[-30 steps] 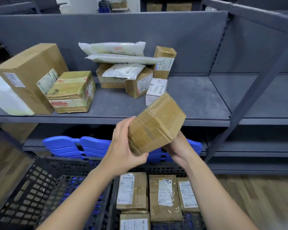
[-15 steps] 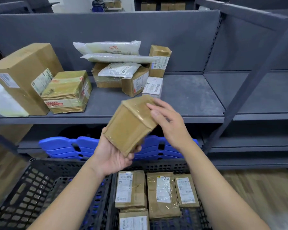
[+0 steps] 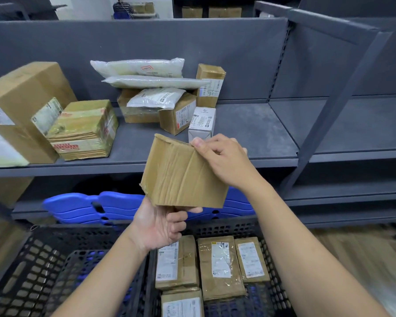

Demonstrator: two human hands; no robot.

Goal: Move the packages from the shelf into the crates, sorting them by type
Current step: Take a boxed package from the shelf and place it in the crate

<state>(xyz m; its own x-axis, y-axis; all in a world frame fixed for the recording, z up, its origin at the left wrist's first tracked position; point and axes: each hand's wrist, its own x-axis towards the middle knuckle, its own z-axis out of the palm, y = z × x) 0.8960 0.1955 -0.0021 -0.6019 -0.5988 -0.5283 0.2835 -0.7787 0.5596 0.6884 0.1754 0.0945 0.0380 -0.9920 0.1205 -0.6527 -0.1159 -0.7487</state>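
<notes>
I hold a taped brown cardboard box [image 3: 181, 175] in front of the grey shelf [image 3: 249, 133], above the crates. My left hand [image 3: 158, 225] grips its lower edge from underneath. My right hand [image 3: 224, 159] pinches its upper right corner. On the shelf remain a big brown carton [image 3: 21, 99], a flat taped bundle [image 3: 85, 129], white padded bags [image 3: 137, 67], a few brown boxes [image 3: 210, 85] and a small white box [image 3: 201, 122]. The right black crate [image 3: 226, 225] holds several labelled brown boxes [image 3: 217, 266]. The left black crate [image 3: 32, 271] shows no packages.
Blue plastic trays [image 3: 89, 204] lie stacked on the lower shelf behind the crates. A slanted grey shelf post [image 3: 329, 106] stands to the right. The right shelf bay [image 3: 352, 120] is bare. Wooden floor [image 3: 364, 259] shows at right. A person sits far back at the top.
The box has been turned in my hands so a broad flat face now points at me. My right hand moved from under the box to its top right corner.
</notes>
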